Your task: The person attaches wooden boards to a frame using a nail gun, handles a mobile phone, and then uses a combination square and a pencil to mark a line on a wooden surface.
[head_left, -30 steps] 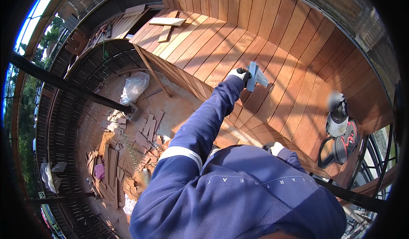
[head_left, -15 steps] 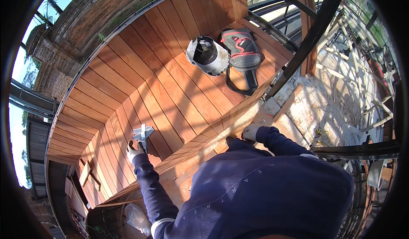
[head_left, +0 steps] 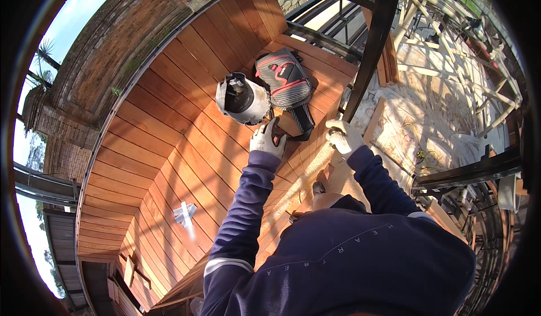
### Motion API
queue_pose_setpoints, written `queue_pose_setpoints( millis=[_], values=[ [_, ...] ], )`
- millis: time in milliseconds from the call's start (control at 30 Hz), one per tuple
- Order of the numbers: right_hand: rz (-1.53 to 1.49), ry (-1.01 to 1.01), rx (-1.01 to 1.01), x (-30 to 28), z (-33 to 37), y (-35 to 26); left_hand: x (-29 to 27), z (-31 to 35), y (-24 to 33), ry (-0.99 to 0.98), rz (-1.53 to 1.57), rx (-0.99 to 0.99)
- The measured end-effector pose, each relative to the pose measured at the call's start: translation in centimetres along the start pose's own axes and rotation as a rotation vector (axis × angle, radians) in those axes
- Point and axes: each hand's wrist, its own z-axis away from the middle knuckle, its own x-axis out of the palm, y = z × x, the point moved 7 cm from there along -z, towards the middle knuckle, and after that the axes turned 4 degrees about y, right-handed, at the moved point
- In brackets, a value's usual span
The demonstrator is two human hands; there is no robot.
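Backpack point(head_left: 283, 79), grey with red lines, on slatted worktop point(head_left: 203, 141); likely light, soft, best lifted by its strap point(head_left: 304, 120). Left hand point(head_left: 266, 139) near strap, right hand point(head_left: 345, 138) near worktop edge, apart; grips indiscernible.

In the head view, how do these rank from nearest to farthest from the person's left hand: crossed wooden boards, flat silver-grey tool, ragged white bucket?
From the gloved left hand:
1. Ragged white bucket: just beyond, slightly left.
2. Flat silver-grey tool: lower left.
3. Crossed wooden boards: farther lower left.
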Motion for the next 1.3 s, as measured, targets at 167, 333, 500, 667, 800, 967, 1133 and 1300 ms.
queue_pose_setpoints(
  millis=[167,333,500,667,800,967,1133,1300],
  values=[
    [-0.099,-0.069,0.296,-0.7,3.6,5.9,5.8,-9.7,4.8,-0.080,-0.364,0.189],
    [-0.036,0.004,0.413,-8.2,1.6,5.1,9.4,-15.8,3.7,-0.303,-0.319,0.150],
    [-0.050,0.057,0.207,-15.8,-4.2,9.1,7.6,-23.0,6.3,-0.184,-0.219,0.068],
    [0.082,0.015,-0.303,-17.3,-12.4,0.0,7.7,-26.5,10.5,-0.161,-0.085,0.152],
    [0.125,-0.084,-0.696,-13.6,-18.2,-6.7,9.0,-26.8,12.3,-0.138,-0.084,0.230],
    [0.872,-0.412,-0.330,-5.9,-23.2,-3.3,11.4,-26.2,11.8,-0.104,-0.035,0.197],
    [1.051,-0.526,-0.435,-1.8,-24.9,0.2,13.8,-24.8,9.3,-0.041,0.056,0.193],
    [1.209,-0.615,-0.034,-3.2,-25.5,-1.3,13.6,-24.9,8.9,-0.045,0.179,0.151]
  ],
)
